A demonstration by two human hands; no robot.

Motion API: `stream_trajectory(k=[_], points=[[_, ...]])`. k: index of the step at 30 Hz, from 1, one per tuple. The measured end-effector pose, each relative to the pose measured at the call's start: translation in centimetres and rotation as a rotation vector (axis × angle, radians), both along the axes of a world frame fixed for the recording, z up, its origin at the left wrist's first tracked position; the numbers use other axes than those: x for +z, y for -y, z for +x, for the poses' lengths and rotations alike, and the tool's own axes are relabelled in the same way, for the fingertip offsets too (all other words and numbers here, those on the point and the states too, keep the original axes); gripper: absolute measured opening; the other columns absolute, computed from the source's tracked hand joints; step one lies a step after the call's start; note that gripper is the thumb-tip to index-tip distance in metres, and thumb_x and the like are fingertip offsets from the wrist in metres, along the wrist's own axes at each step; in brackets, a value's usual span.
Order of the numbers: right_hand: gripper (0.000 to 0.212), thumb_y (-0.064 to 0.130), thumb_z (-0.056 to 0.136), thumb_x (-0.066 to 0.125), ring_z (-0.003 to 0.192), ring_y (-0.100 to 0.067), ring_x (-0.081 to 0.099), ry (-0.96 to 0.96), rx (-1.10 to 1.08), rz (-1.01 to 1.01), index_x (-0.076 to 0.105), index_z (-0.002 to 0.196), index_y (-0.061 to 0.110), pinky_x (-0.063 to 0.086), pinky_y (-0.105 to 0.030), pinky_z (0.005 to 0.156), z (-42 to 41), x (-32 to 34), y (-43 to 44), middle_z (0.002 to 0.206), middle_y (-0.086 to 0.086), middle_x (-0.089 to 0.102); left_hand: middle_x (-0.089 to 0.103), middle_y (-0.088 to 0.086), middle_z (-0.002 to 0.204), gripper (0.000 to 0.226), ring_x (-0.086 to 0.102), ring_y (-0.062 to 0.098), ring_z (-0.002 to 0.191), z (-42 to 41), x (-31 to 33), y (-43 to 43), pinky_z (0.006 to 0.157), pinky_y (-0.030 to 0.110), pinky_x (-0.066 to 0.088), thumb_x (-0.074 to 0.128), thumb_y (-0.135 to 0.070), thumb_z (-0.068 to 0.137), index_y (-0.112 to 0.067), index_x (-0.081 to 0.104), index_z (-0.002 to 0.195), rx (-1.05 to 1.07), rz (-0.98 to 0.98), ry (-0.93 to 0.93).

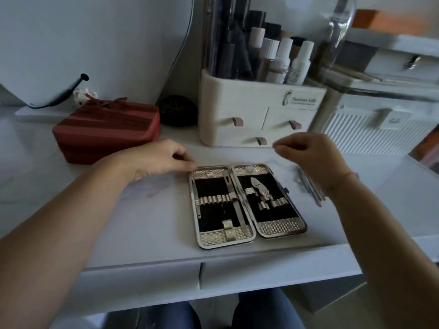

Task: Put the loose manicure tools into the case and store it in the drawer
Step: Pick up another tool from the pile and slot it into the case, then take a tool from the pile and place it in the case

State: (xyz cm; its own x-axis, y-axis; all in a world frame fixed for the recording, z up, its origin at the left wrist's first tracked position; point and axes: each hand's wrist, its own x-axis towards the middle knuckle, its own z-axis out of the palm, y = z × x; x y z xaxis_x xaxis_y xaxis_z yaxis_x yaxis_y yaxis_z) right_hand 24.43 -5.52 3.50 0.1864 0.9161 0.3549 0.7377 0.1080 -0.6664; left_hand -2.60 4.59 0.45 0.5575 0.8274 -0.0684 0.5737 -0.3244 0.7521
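The case (247, 205) lies open on the worktop (154, 222). The left hand (164, 160) seems to pinch its far-left corner. The right hand (311, 157) hovers right of the case over loose tools (311, 188), fingers curled; whether it holds anything cannot be told.

Bare forearms (71, 222), blue jeans (171, 314), a thin bracelet (343, 178) on the right wrist.

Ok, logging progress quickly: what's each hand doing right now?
Left hand: fingers curled at the case corner; grip cannot be told.
Right hand: closed, fingers pinched, nothing visible in them.
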Motion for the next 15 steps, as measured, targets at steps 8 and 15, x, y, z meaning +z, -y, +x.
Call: stream_trajectory(k=[8, 15], points=[[0.019, 0.031, 0.071, 0.077, 0.059, -0.01, 0.05, 0.157, -0.322, -0.158, 0.066, 0.07, 0.015, 0.037, -0.021, 0.054, 6.2, -3.6, 2.5, 0.059, 0.007, 0.056, 0.072, 0.0, 0.08, 0.03, 0.061, 0.009, 0.076, 0.1, -0.4, -0.3, 0.079, 0.028, 0.043, 0.074, -0.048, 0.065, -0.02, 0.072, 0.073, -0.002, 0.053, 0.012], [0.018, 0.025, 0.075, 0.074, 0.056, -0.012, 0.05, 0.151, -0.365, -0.192, 0.069, 0.066, 0.01, 0.037, -0.024, 0.056, 6.3, -3.4, 2.0, 0.054, 0.002, 0.056, 0.07, -0.009, 0.074, 0.077, 0.058, -0.003, 0.064, -0.2, -0.7, -0.5, 0.07, 0.02, 0.043, 0.065, -0.086, 0.027, -0.027, 0.072, 0.076, -0.003, 0.051, 0.037]])
